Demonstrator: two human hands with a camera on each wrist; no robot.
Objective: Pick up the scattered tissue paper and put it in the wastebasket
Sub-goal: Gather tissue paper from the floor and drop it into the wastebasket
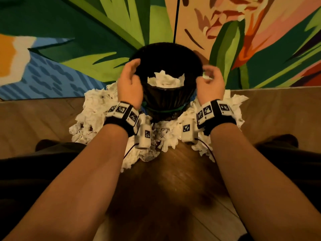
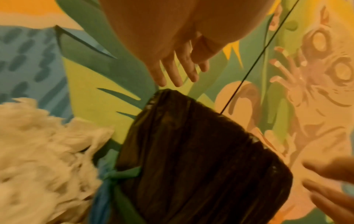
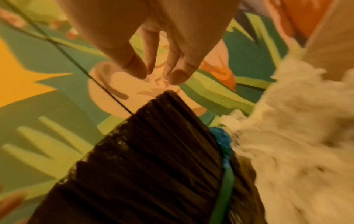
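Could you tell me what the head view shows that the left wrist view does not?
Only the head view shows tissue lying inside the wastebasket, both wristbands and the wooden floor. Only the left wrist view shows the knotted green tie up close. Both show the empty left hand at the rim, scattered tissue and the painted wall.

Black pleated wastebasket (image 1: 166, 98) with green-blue band (image 1: 163, 110), white crumpled tissue paper (image 1: 93, 112), brown wood-grain floor (image 1: 173, 180), wall mural (image 1: 86, 49) of green leaves, blue dashes, orange patches

Wooden floor (image 1: 170, 180) carries the black-lined wastebasket (image 1: 166, 100); crumpled tissue paper (image 1: 93, 112) lies heaped around its base.
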